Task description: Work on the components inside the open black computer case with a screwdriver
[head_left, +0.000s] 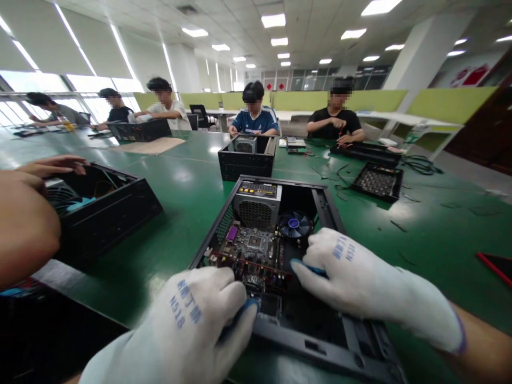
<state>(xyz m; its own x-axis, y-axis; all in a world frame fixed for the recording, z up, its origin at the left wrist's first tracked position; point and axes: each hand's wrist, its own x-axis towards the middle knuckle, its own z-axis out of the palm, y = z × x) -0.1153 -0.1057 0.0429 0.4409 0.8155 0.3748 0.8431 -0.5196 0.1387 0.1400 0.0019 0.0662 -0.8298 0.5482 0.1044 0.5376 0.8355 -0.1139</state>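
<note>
An open black computer case (pixel 320 346) lies on the table before me. Inside are a power supply (pixel 258 205), a motherboard (pixel 256 242) with its processor socket bare, and a round cooling fan (pixel 295 225). An expansion card (pixel 252 266) runs across the board's near part. My left hand (pixel 200 314), in a white glove with blue fingertips, is closed at the case's near left corner, fingers curled over the rim. My right hand (pixel 340 269), gloved alike, reaches over the right side, fingers curled, thumb close to the card's right end. Whatever its fingers hold is hidden.
On the left, another person's bare arm and hand (pixel 60 165) rest over a second case (pixel 112 213). A third case (pixel 247 160) stands ahead; several people sit beyond. To the right are a black tray (pixel 378 181), loose cables (pixel 422 164) and a red-edged object (pixel 494 272).
</note>
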